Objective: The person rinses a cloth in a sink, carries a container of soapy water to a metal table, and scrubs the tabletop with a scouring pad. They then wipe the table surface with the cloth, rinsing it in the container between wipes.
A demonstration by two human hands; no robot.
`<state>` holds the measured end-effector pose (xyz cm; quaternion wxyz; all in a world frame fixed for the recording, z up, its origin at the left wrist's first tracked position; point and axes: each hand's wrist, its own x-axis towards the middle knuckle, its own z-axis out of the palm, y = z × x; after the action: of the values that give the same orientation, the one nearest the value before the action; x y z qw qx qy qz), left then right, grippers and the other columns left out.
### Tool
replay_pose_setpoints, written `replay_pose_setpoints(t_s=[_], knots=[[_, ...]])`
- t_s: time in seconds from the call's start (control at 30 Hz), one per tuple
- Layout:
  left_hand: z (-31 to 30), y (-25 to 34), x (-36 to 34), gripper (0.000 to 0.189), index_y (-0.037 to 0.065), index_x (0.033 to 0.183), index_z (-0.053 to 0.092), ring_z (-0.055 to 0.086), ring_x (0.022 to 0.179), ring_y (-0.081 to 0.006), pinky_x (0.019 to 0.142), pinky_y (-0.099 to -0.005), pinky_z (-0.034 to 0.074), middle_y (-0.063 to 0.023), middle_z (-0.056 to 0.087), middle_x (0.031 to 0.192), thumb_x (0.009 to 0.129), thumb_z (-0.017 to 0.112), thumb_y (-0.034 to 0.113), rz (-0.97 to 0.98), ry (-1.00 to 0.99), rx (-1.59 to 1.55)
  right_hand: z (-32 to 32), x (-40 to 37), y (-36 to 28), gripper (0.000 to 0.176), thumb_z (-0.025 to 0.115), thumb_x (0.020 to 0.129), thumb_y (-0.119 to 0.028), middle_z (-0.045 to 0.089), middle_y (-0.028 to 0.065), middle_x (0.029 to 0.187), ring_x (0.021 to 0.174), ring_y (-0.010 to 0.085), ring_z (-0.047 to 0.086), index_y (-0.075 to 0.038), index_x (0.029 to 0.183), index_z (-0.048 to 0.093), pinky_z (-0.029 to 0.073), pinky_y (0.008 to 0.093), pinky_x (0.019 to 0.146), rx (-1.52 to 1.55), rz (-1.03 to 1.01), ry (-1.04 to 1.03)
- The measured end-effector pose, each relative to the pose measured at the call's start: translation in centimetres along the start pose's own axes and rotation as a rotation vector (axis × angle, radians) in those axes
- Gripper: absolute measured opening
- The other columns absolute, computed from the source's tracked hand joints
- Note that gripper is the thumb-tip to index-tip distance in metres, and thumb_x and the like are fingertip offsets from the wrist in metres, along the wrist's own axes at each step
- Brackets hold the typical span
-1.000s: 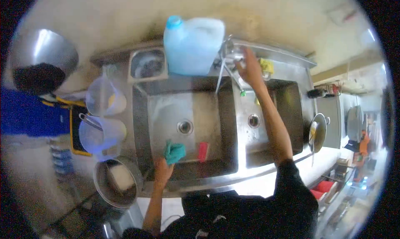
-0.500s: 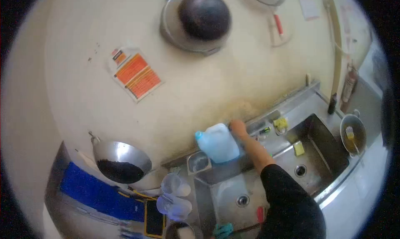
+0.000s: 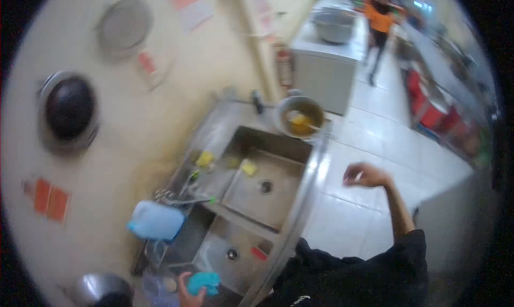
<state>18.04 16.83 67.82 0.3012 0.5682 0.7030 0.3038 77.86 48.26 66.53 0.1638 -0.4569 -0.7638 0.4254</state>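
Observation:
At the lower left, my left hand (image 3: 188,291) has its fingers around a crumpled turquoise cloth-like thing (image 3: 204,283), beside the near sink basin (image 3: 235,275); blur hides its exact kind. My right hand (image 3: 366,175) hangs over the tiled floor to the right of the sink, fingers loosely bent and apart, with nothing visible in it. A pale blue jug (image 3: 158,220) with a blue cap lies tilted on the back ledge. The tap (image 3: 190,201) sits between the two basins. A red object (image 3: 260,253) rests inside the near basin.
Yellow sponges (image 3: 249,168) are in and behind the far basin. A pot (image 3: 300,117) with brownish liquid stands at the sink's end. A wok (image 3: 101,291) is at lower left. Farther off, a person in orange (image 3: 379,20) is in the aisle near red crates (image 3: 431,111).
My view has turned right, bringing the aisle and person in. My right hand has left the wall behind the jug and swung over the floor. My left hand now shows, gripping the turquoise thing.

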Motion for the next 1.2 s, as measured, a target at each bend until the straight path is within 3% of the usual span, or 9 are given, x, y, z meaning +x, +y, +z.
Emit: replay_pose_setpoints(t_s=[0.07,0.17,0.23,0.3,0.57,0.7,0.83,0.97,1.2], knots=[[-2.2,4.1,4.2,0.076,0.022,0.145,0.039,0.047,0.133,-0.0269,0.099,-0.0552,0.044,-0.0128,0.039,0.152,0.084,0.073,0.052,0.045,-0.31,-0.302,-4.7,-10.5,-2.7,0.033,0.067,0.093,-0.035,0.07,0.009,0.082,0.077,0.0171,0.068,-0.002,0.094,0.066,0.055,0.0336,0.062,0.002,0.171,0.303],[-2.3,5.9,10.7,0.059,0.012,0.13,0.048,0.054,0.112,-0.0316,0.097,-0.0469,0.042,-0.0155,0.054,0.119,0.077,0.073,0.021,-0.16,-0.192,-0.244,-4.4,-24.3,-2.5,0.034,0.067,0.092,-0.038,0.066,0.0098,0.079,0.069,0.0162,0.065,-0.005,0.092,0.06,0.052,0.0262,0.044,0.853,-0.197,0.585],[-0.2,6.7,14.7,0.055,0.008,0.125,0.051,0.056,0.105,-0.0332,0.096,-0.0441,0.041,-0.0163,0.06,0.108,0.075,0.073,0.01,-0.21,-0.203,-0.214,-1.4,-30.4,-3.6,0.031,0.068,0.092,-0.034,0.066,0.0084,0.078,0.069,0.0159,0.064,-0.004,0.096,0.063,0.054,0.0288,0.054,0.451,0.237,0.702],[4.6,8.0,18.5,0.033,0.001,0.103,0.063,0.062,0.085,-0.0381,0.083,-0.0443,0.047,-0.0203,0.066,0.089,0.077,0.076,0.017,0.344,0.035,0.609,2.7,-36.0,-3.3,0.031,0.075,0.087,-0.029,0.069,0.0073,0.08,0.071,0.0163,0.065,-0.003,0.104,0.067,0.055,0.0324,0.065,-0.293,0.782,0.564],[22.3,24.3,17.4,0.033,0.004,0.107,0.063,0.066,0.086,-0.0285,0.08,-0.0376,0.05,-0.0151,0.069,0.091,0.078,0.077,0.014,0.693,-0.266,0.219,5.1,-44.7,-4.9,0.032,0.075,0.087,-0.028,0.071,0.0086,0.088,0.08,0.0168,0.067,-0.004,0.105,0.067,0.056,0.0342,0.071,0.273,0.656,1.08],[37.2,32.0,12.6,0.032,0.004,0.107,0.063,0.07,0.081,-0.0217,0.071,-0.0323,0.054,-0.0142,0.07,0.093,0.081,0.078,0.015,0.571,-0.807,-0.052,9.9,-42.7,5.3,0.051,0.078,0.084,-0.037,0.068,0.0101,0.093,0.081,0.0175,0.064,-0.007,0.121,0.059,0.053,0.0346,0.076,0.313,0.632,0.951],[53.3,38.1,6.6,0.036,0.004,0.112,0.062,0.07,0.083,-0.0241,0.075,-0.0352,0.054,-0.0146,0.071,0.093,0.083,0.077,0.017,1.081,-1.138,-0.147,10.8,-39.4,10.4,0.062,0.078,0.084,-0.029,0.066,0.0152,0.11,0.093,0.0211,0.066,-0.007,0.134,0.048,0.053,0.0395,0.081,0.391,0.592,0.767],[60.3,44.2,3.0,0.052,0.003,0.126,0.055,0.064,0.1,-0.0275,0.088,-0.0384,0.051,-0.0182,0.065,0.113,0.085,0.076,0.027,0.778,-1.682,-0.105,7.9,-39.7,16.5,0.043,0.069,0.084,-0.01,0.07,0.0126,0.102,0.093,0.021,0.068,-0.003,0.125,0.056,0.053,0.0387,0.081,0.062,0.462,0.977],[60.4,41.0,11.9,0.067,0.004,0.141,0.042,0.051,0.123,-0.0383,0.106,-0.0456,0.041,-0.0228,0.051,0.135,0.092,0.063,0.044,0.663,-0.839,0.22,-3.2,-38.9,27.3,0.015,0.064,0.086,-0.008,0.07,0.0128,0.081,0.074,0.0185,0.068,0.004,0.095,0.068,0.053,0.0341,0.064,0.374,0.65,0.515]])
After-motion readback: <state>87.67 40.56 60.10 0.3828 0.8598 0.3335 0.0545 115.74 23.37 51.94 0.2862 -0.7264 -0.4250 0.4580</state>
